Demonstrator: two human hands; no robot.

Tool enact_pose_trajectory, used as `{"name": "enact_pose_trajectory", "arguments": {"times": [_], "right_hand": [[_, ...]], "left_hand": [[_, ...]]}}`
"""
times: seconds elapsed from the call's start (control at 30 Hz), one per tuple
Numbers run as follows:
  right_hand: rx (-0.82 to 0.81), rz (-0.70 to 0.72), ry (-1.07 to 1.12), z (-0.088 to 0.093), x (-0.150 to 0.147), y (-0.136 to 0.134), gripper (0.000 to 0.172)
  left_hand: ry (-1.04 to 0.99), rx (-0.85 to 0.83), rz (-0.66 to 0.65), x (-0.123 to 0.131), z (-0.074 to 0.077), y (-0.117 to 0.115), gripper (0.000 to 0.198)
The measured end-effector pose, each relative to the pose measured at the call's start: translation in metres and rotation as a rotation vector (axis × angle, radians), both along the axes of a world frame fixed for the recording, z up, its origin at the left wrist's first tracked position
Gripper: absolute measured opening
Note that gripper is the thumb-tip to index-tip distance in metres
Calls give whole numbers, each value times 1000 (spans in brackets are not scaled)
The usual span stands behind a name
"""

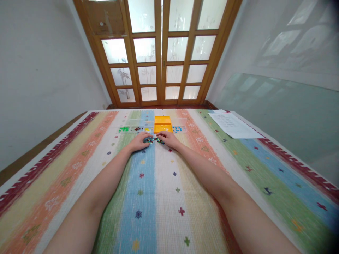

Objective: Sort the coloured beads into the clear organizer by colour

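Near the far end of the table, my left hand rests beside a small pile of multicoloured pieces, its thumb and fingers apart around the pile's near-left edge. My right hand curves in from the other side, fingers reaching over more dark and coloured pieces. The pieces are too small to name. Just beyond stands an orange box with its lid up and some light bits inside. Clear compartments flank it, with green pieces, brown pieces, yellow pieces and blue pieces.
A striped tablecloth covers the table. White paper sheets with print lie at the far right. A glass-like panel leans along the right wall. Wooden glazed doors stand past the table's far edge.
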State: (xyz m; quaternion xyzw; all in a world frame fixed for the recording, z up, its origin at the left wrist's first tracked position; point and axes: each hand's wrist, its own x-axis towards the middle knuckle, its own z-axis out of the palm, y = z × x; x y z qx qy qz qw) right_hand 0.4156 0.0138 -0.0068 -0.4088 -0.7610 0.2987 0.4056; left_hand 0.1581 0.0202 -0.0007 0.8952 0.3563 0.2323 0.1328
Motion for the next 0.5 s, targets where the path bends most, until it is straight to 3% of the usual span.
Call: {"name": "enact_pose_trajectory", "arguments": {"times": [0.2,0.5], "right_hand": [[108,169,-173,-1,-3,2,30],[110,206,-164,2,-1,-1,32]], "left_hand": [[-7,43,20,3,-5,3,30],[1,48,101,6,-6,3,33]]}}
